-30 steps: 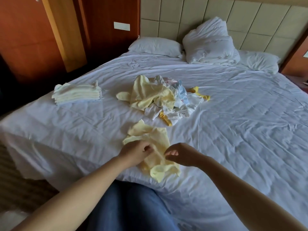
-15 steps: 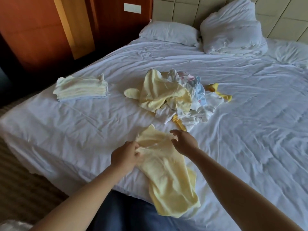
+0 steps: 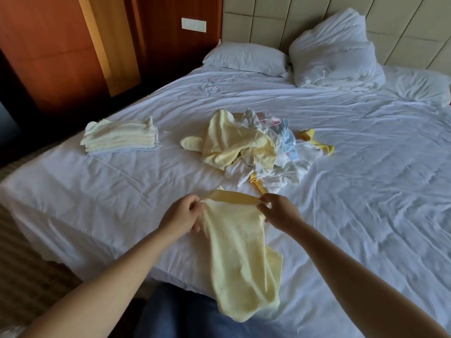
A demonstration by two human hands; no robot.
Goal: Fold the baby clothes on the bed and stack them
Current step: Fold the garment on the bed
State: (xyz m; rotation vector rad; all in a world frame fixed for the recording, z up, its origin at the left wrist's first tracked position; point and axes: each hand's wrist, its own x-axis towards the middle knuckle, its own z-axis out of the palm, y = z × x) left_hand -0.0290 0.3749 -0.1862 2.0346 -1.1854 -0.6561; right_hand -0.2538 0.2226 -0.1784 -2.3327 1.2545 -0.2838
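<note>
**Pale yellow garment stretched between both hands**

The loose pile of unfolded baby clothes (image 3: pixel 251 150) lies in the middle of the bed (image 3: pixel 366 191), a tangle of yellow, white and light blue pieces. On the near side of that pile, close to it, both hands hold one pale yellow garment (image 3: pixel 239 252). The left hand (image 3: pixel 181 213) pinches one end of its top band between thumb and curled fingers, and the right hand (image 3: pixel 280 211) pinches the other end the same way, so the band is pulled taut between them. The rest of the garment trails from the band toward the person, away from the pile, and reaches the bed's near edge. To the left of the pile, apart from it, sits a neat stack of folded clothes (image 3: pixel 119 136). Beyond the pile, well apart, white pillows (image 3: pixel 334 50) lean at the padded headboard (image 3: pixel 305 18).
</note>
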